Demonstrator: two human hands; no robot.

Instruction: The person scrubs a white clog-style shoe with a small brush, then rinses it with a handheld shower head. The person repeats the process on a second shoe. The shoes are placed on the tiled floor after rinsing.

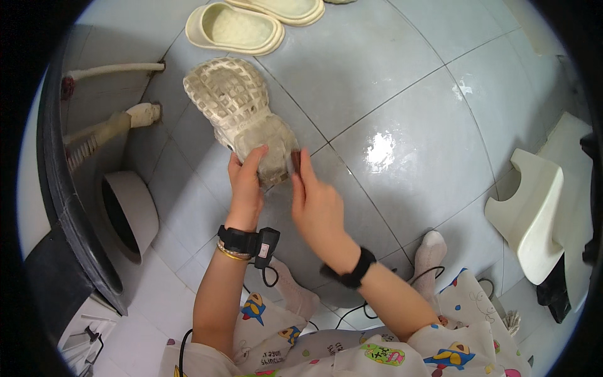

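Observation:
A cream rubber clog (231,101) is held sole up, its treaded underside towards me and looking grimy at the end nearest me. My left hand (247,179) grips that near end, thumb across the sole. Between the fingers of my right hand (318,202) is a small dark reddish-brown item (296,161), perhaps a brush, against the clog's right edge; the fingers hide most of it. Both wrists wear black straps, the left one with a small black box and a cable.
A pair of pale yellow clogs (240,29) lies on the grey tiled floor (377,103), which has wet, shiny patches. White pipes (118,70) and a round grey bin (141,212) are at left, a white plastic stool (532,212) at right. Cables hang by my feet.

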